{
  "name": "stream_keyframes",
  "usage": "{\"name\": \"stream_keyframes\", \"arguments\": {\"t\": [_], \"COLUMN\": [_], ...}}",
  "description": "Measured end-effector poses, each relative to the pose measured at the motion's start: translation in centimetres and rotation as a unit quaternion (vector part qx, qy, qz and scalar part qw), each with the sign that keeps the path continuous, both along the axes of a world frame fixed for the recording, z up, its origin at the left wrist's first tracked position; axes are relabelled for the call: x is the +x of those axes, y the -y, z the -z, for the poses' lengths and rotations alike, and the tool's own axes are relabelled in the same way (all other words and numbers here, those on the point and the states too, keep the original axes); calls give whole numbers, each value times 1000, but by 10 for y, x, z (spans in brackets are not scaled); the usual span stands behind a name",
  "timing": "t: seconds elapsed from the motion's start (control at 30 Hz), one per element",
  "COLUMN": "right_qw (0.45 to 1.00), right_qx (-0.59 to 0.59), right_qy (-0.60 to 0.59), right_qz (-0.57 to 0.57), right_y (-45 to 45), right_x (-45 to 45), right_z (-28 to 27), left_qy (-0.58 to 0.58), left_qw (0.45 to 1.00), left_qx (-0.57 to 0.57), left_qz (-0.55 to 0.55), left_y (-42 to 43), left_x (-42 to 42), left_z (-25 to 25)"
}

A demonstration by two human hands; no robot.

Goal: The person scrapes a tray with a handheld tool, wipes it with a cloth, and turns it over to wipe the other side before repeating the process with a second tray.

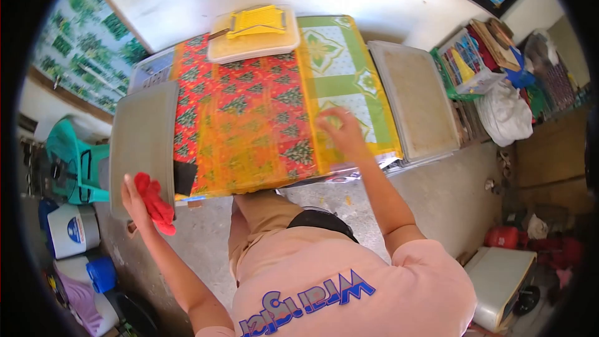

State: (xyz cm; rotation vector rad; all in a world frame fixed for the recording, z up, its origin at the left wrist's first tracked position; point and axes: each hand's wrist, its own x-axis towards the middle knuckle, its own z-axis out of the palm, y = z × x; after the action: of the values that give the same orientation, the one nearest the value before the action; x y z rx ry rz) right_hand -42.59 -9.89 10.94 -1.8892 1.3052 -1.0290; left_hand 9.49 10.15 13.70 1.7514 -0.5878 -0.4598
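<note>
cloth (155,205) hangs bunched in the left hand (135,205).

1. We see a red cloth (155,205) at eight o'clock, held bunched, its lower end hanging loose.
2. A glossy table covering (240,131) lies spread flat before us, its red section (240,84), printed with dark-green trees, toward ten o'clock.
3. At one o'clock, we find its green-and-white section (337,85), edged in yellow and bearing large floral motifs.
</note>
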Motion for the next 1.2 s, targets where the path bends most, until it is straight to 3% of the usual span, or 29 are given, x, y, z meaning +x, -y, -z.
{"name": "stream_keyframes", "arguments": {"t": [0.03,0.07,0.1,0.13,0.17,0.23,0.27,0.33,0.37,0.43,0.47,0.53,0.6,0.7,0.93,1.03,1.13,1.2], "right_qw": [998,994,982,964,943,885,852,797,787,764,770,781,800,822,824,782,819,826], "right_qx": [-17,-32,-40,-47,3,77,101,178,210,270,283,307,300,254,268,325,263,267], "right_qy": [-26,-52,-109,-165,-205,-279,-316,-343,-326,-290,-286,-279,-265,-263,-344,-372,-305,-281], "right_qz": [46,92,148,201,263,365,406,463,480,510,496,467,446,436,362,380,408,408], "right_y": [15,27,40,53,70,98,106,109,110,118,122,127,111,99,94,96,87,76], "right_x": [-32,-65,-100,-137,-177,-251,-281,-322,-343,-388,-414,-453,-448,-452,-464,-479,-506,-492], "right_z": [4,9,19,33,48,69,71,64,64,77,89,112,99,93,75,79,107,96], "left_qy": [185,365,532,393,236,115,-57,-291,-290,-272,-319,-413,-503,-555,-574,-561,-556,-549], "left_qw": [981,925,834,911,951,931,916,820,799,670,651,631,624,598,563,556,547,539], "left_qx": [56,107,147,72,-4,-9,-7,14,36,-41,4,81,150,162,197,209,216,215], "left_qz": [0,1,3,105,199,346,397,492,526,689,689,652,579,555,561,576,587,601], "left_y": [25,49,73,100,126,157,164,181,182,196,198,198,195,195,192,190,185,184], "left_x": [-13,-35,-61,-93,-129,-216,-261,-321,-351,-387,-407,-443,-466,-483,-518,-525,-525,-525], "left_z": [1,2,2,4,8,8,2,22,28,77,85,79,58,62,72,70,68,67]}}
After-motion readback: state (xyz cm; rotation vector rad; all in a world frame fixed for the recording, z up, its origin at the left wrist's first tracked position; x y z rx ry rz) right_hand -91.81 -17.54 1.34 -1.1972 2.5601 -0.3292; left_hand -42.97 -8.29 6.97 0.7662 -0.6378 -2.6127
